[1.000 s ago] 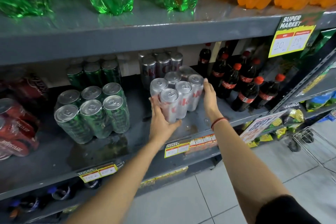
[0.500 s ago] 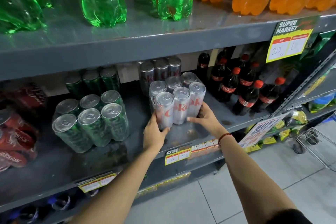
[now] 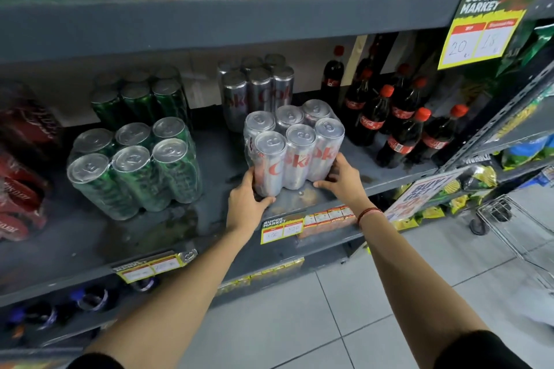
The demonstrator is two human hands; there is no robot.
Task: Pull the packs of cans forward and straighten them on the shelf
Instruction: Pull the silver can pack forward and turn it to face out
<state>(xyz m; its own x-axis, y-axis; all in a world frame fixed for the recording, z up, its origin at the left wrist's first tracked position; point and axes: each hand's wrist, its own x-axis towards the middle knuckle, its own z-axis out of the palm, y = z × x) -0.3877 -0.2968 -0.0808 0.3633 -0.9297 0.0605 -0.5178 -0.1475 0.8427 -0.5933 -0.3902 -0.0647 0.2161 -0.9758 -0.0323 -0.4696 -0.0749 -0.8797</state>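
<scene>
A shrink-wrapped pack of silver cans (image 3: 295, 147) stands near the front of the grey middle shelf (image 3: 209, 228), turned a little askew. My left hand (image 3: 247, 204) grips its lower left corner and my right hand (image 3: 343, 175) holds its lower right front. A second silver pack (image 3: 257, 90) stands behind it at the back. To the left, a pack of green cans (image 3: 135, 168) leans forward, with another green pack (image 3: 141, 99) behind it.
Red can packs (image 3: 21, 189) lie at the far left. Dark cola bottles (image 3: 401, 123) with red caps stand right of the silver pack. Green and orange bottles line the shelf above. Price tags (image 3: 281, 229) hang on the shelf edge. A wire trolley (image 3: 515, 228) stands on the tiled floor at right.
My right hand moved from the pack's far right side round to its lower front. Both hands have drawn the silver pack forward and turned it slightly.
</scene>
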